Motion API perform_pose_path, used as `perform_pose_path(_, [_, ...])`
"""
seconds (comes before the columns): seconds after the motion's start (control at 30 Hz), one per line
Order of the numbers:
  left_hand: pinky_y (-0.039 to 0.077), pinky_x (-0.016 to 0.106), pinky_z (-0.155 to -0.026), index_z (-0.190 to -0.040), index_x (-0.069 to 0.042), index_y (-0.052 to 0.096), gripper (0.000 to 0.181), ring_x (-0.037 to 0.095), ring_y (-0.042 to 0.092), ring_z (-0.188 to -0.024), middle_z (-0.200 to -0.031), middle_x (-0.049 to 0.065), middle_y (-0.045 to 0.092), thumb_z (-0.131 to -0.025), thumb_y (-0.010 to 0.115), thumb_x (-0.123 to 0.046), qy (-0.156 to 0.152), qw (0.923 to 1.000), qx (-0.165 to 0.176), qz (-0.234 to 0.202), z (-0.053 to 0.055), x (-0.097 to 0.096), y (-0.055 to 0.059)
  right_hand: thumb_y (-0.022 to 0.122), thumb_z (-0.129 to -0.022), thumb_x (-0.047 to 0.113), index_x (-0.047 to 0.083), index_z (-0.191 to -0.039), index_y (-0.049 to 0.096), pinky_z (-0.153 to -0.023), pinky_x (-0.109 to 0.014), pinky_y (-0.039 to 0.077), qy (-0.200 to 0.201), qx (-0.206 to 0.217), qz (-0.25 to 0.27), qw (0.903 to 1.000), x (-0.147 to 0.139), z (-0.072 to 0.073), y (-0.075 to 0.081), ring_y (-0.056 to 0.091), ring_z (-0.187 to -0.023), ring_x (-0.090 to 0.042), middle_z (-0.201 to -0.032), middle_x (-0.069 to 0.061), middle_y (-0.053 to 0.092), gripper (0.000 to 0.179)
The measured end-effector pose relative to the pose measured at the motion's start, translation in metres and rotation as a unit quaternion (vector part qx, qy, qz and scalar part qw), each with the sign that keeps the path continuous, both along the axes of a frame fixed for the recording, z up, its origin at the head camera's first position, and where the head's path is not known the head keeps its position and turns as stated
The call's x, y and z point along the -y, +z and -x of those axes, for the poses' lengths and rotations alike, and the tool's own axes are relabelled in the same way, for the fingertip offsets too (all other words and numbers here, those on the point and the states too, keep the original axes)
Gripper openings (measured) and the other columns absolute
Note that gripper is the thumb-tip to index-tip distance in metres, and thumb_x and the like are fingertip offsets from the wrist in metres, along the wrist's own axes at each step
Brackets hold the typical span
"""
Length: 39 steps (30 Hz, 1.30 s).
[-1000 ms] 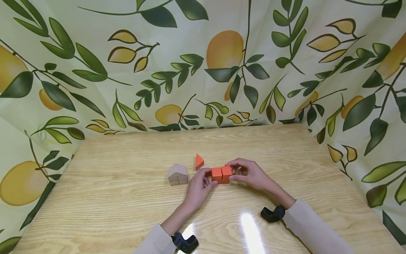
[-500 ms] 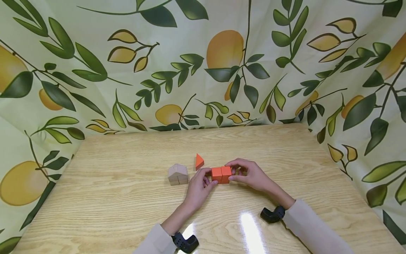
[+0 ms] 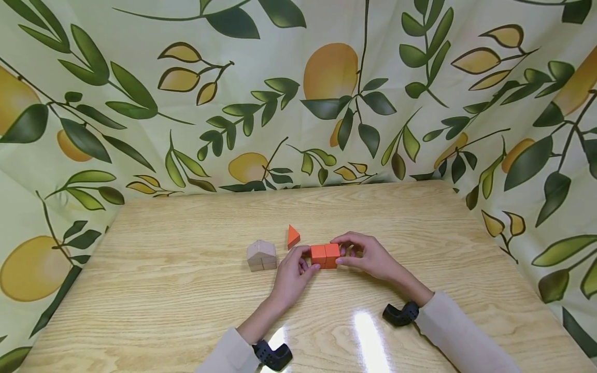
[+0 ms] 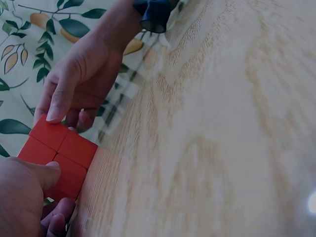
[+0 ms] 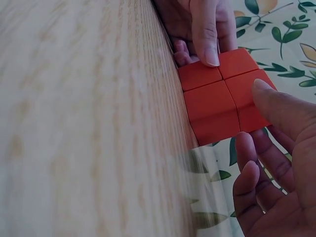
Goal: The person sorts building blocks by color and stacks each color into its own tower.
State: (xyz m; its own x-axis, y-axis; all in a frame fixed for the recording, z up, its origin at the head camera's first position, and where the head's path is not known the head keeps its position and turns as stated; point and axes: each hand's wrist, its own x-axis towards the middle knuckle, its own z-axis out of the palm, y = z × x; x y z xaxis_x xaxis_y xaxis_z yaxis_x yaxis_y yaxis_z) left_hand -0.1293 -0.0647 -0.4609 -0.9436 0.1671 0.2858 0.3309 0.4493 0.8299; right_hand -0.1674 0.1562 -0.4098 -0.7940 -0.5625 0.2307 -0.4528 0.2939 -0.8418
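Orange-red cube blocks [image 3: 325, 255] form a small square stack on the table, two wide and two high. From the left, my left hand [image 3: 290, 277] grips the stack, its thumb [image 4: 50, 174] on the front face and its fingers mostly behind. On the other side my right hand [image 3: 370, 255] pinches the upper right cube [image 5: 249, 91] between thumb and fingers. The seams between the cubes are tight in both wrist views. Behind my left hand lies an orange triangular block [image 3: 293, 237].
To the left of the hands stands a little house shape of plain wooden blocks [image 3: 261, 256] with a peaked top. The wooden table [image 3: 186, 311] reaches back to a leaf-and-fruit patterned cloth [image 3: 270, 124], which also hangs at both sides.
The upper right cube has slid left against its neighbour, and the slanted gap between the two top cubes has closed. Both hands stay in nearly the same place.
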Motion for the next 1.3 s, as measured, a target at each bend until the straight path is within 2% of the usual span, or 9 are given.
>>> perform_pose_path(0.53, [0.044, 0.023, -0.061, -0.12, -0.002, 0.057, 0.038, 0.01, 0.05, -0.069, -0.088, 0.002, 0.055, -0.086, 0.072, -0.011, -0.003, 1.0, -0.004, -0.001, 0.0007, 0.0005, -0.0012, 0.075, -0.082, 0.004, 0.003, -0.116, 0.063, -0.065, -0.031, 0.048, 0.005, 0.005, -0.001, 1.0, -0.0004, 0.0006, -0.0005, 0.056, -0.079, -0.023, -0.094, -0.008, 0.063, 0.036])
perform_pose_path(0.77, [0.044, 0.023, -0.061, -0.12, -0.002, 0.057, 0.039, 0.01, 0.05, -0.07, -0.088, 0.002, 0.055, -0.085, 0.073, -0.01, -0.003, 1.0, -0.003, -0.002, 0.0008, 0.0006, -0.0014, 0.074, -0.083, 0.004, -0.002, -0.119, 0.061, -0.064, -0.03, 0.047, 0.004, 0.007, 0.0, 1.0, -0.0007, 0.0004, 0.0007, 0.055, -0.077, -0.024, -0.095, -0.01, 0.062, 0.039])
perform_pose_path(1.03, [0.045, 0.023, -0.061, -0.12, -0.001, 0.057, 0.04, 0.01, 0.05, -0.069, -0.088, 0.001, 0.055, -0.084, 0.073, -0.009, 0.0, 1.0, 0.0, 0.0, 0.0008, 0.0007, -0.0023, 0.066, -0.088, -0.002, -0.005, -0.121, 0.058, -0.072, -0.033, 0.049, 0.0, 0.02, 0.029, 0.9994, -0.0041, 0.0032, 0.0006, 0.058, -0.087, -0.026, -0.109, -0.014, 0.061, 0.034])
perform_pose_path(1.3, [0.044, 0.023, -0.06, -0.121, 0.0, 0.056, 0.042, 0.008, 0.048, -0.067, -0.083, 0.001, 0.054, -0.084, 0.074, -0.008, 0.002, 1.0, 0.002, 0.001, 0.0011, 0.0003, -0.0029, 0.055, -0.094, -0.005, -0.006, -0.124, 0.056, -0.064, -0.036, 0.048, -0.009, 0.039, 0.038, 0.9985, -0.009, 0.0062, 0.0047, 0.055, -0.086, -0.028, -0.112, -0.023, 0.06, 0.03])
